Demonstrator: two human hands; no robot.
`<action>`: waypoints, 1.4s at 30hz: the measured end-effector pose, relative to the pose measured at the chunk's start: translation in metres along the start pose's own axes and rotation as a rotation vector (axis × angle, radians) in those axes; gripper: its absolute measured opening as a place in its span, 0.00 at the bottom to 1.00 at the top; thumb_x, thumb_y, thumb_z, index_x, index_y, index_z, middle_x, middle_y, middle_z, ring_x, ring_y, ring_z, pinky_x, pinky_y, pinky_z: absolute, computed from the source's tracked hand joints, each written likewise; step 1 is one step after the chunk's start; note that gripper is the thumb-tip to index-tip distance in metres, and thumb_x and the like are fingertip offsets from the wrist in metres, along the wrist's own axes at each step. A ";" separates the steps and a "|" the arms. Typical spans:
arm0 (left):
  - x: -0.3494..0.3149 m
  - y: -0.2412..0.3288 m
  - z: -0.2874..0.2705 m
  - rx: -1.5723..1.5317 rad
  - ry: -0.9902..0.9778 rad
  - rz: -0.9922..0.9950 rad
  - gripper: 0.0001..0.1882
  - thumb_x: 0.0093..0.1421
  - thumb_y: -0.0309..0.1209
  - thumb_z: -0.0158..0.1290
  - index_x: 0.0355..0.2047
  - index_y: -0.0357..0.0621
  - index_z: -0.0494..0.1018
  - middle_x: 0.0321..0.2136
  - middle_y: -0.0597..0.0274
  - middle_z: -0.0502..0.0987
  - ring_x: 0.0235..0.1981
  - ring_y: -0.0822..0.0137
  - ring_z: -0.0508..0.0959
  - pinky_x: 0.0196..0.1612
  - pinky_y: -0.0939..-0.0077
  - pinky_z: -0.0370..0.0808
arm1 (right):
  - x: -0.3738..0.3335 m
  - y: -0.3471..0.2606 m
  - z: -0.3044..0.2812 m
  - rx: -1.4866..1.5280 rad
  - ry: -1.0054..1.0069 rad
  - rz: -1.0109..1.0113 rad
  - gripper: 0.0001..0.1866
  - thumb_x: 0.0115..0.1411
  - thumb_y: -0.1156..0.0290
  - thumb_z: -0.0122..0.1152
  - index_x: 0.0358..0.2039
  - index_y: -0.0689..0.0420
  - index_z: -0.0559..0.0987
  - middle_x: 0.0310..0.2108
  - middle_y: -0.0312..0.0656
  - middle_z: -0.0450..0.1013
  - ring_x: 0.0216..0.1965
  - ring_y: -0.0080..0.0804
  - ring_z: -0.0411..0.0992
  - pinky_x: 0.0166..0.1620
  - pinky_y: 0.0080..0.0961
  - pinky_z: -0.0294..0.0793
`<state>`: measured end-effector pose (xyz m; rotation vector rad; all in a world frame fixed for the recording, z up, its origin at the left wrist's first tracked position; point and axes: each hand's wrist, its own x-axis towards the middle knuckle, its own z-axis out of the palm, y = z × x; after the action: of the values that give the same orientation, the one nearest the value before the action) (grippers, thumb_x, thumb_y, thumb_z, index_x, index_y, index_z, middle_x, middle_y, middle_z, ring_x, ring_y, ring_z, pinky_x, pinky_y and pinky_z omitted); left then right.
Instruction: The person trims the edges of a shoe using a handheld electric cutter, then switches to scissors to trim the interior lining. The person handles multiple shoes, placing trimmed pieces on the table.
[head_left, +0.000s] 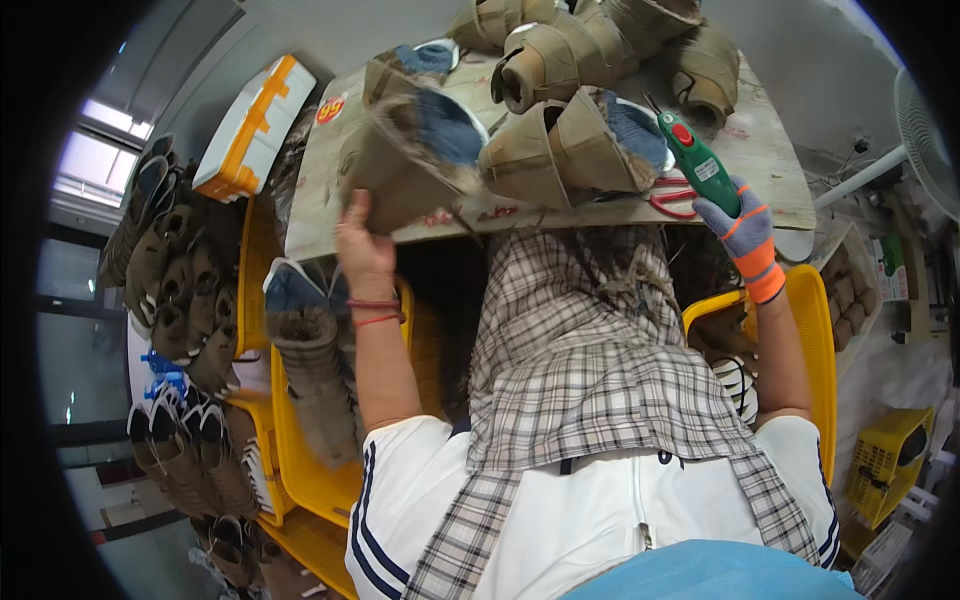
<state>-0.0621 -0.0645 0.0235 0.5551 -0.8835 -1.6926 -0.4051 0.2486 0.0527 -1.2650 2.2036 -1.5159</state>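
Note:
My bare left hand (366, 245) grips the near edge of a brown shoe upper (395, 175) with a blue lining, held at the table's front left. This upper is blurred, and some of my fingers are hidden behind it. In my right hand (745, 238), which wears a grey and orange glove, is a green hand-held power tool (704, 170) with a red button and a thin tip pointing up and left. Between the hands, nested brown shoe uppers (555, 150) lie on the worn table (775, 195). Red-handled scissors (672, 204) rest beside them, near the tool.
More uppers (570, 60) are heaped at the table's back. Yellow crates (818, 350) flank my lap; the left one holds stacked uppers (312, 370). A white and orange box (258, 125) stands left of the table. A white fan (925, 140) is at far right.

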 end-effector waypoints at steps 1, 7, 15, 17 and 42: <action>-0.007 0.022 0.000 -0.199 0.035 -0.050 0.17 0.58 0.27 0.53 0.47 0.40 0.69 0.45 0.56 0.74 0.48 0.57 0.73 0.51 0.56 0.71 | 0.001 -0.008 0.003 -0.109 0.004 -0.061 0.24 0.46 0.59 0.71 0.39 0.60 0.75 0.23 0.37 0.73 0.22 0.23 0.71 0.27 0.20 0.70; -0.023 0.084 -0.014 -0.498 0.112 -0.101 0.18 0.62 0.30 0.46 0.52 0.37 0.65 0.53 0.48 0.67 0.55 0.51 0.66 0.57 0.47 0.63 | 0.002 -0.033 0.033 -0.362 0.027 -0.619 0.29 0.36 0.60 0.76 0.39 0.57 0.76 0.24 0.44 0.74 0.24 0.42 0.72 0.28 0.31 0.72; -0.046 0.075 0.013 -0.795 -0.383 -0.340 0.17 0.66 0.28 0.36 0.52 0.35 0.64 0.54 0.45 0.65 0.55 0.49 0.66 0.57 0.47 0.65 | 0.000 -0.061 0.053 -0.418 0.128 -0.829 0.33 0.35 0.54 0.75 0.42 0.54 0.75 0.23 0.39 0.71 0.23 0.37 0.69 0.28 0.29 0.69; -0.048 0.072 0.019 -0.743 -0.436 -0.322 0.17 0.67 0.27 0.34 0.52 0.34 0.63 0.54 0.44 0.65 0.55 0.50 0.66 0.57 0.48 0.65 | 0.000 -0.059 0.050 -0.436 0.116 -0.831 0.33 0.35 0.53 0.75 0.42 0.55 0.75 0.22 0.39 0.70 0.22 0.37 0.68 0.28 0.29 0.69; -0.068 0.062 0.069 -0.738 -0.322 -0.385 0.18 0.66 0.28 0.36 0.55 0.35 0.61 0.57 0.46 0.61 0.56 0.52 0.66 0.58 0.49 0.64 | -0.008 -0.081 0.048 -0.365 0.108 -0.904 0.34 0.33 0.50 0.75 0.41 0.54 0.75 0.18 0.37 0.68 0.17 0.33 0.65 0.22 0.26 0.64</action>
<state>-0.0553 0.0118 0.1092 -0.0646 -0.3121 -2.3306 -0.3293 0.2125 0.0953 -2.5967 2.1298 -1.4430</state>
